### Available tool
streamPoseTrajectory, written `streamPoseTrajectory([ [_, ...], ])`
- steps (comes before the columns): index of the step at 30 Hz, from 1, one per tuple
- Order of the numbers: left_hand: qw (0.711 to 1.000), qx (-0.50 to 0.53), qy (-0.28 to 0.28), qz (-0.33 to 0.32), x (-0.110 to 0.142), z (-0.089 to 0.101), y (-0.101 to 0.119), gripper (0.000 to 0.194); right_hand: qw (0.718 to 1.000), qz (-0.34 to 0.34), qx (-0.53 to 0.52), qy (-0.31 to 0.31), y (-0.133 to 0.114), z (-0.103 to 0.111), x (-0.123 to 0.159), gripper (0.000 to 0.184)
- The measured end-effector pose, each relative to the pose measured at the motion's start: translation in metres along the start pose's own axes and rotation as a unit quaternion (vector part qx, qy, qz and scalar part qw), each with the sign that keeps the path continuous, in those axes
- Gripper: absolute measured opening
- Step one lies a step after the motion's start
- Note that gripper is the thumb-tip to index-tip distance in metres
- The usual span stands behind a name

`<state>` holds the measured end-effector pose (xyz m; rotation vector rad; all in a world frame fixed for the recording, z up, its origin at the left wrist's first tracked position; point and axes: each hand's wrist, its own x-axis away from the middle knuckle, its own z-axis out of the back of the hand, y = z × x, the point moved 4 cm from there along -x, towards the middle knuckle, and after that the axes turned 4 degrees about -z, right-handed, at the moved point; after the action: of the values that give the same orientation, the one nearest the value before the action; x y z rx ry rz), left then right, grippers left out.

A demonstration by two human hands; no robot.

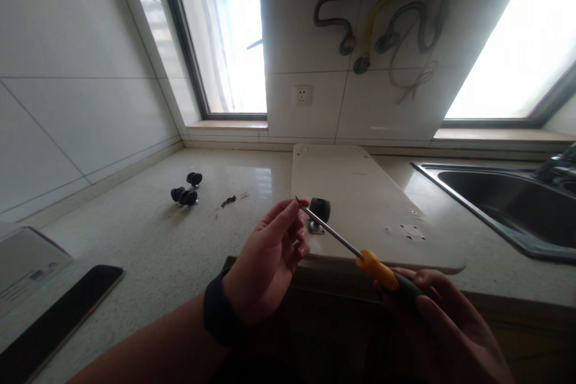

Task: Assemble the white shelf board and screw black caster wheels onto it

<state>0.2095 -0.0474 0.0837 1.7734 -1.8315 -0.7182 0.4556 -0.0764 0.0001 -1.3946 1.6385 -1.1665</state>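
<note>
My right hand (443, 318) grips the yellow and black handle of a screwdriver (360, 252), its metal shaft pointing up and left. My left hand (270, 258) pinches a small dark screw (297, 200) at the screwdriver's tip. Just behind the tip a black caster wheel (319, 211) with a metal plate sits on a pale board (360, 204) that lies on the countertop. Holes show near the board's right edge.
Two loose black caster wheels (186, 191) and a small pile of dark screws (228, 200) lie on the speckled countertop (148, 240) at left. A dark phone (58, 318) lies near the left front edge. A steel sink (508, 204) is at right. A wall socket (302, 95) is behind.
</note>
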Motion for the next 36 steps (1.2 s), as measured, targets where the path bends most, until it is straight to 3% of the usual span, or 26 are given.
streamPoseTrajectory([
  [17, 0.995, -0.077, 0.010, -0.056, -0.002, 0.006, -0.001, 0.025, 0.993, 0.081, 0.081, -0.011, -0.002, 0.011, 0.003, 0.030],
  [26, 0.996, -0.059, 0.034, -0.048, -0.001, 0.010, -0.008, 0.030, 0.989, 0.101, 0.107, 0.020, -0.008, 0.005, 0.008, 0.032],
  [36, 0.993, -0.084, 0.036, -0.077, -0.003, 0.009, -0.006, 0.030, 0.961, 0.215, 0.168, 0.044, -0.019, 0.001, 0.026, 0.035],
])
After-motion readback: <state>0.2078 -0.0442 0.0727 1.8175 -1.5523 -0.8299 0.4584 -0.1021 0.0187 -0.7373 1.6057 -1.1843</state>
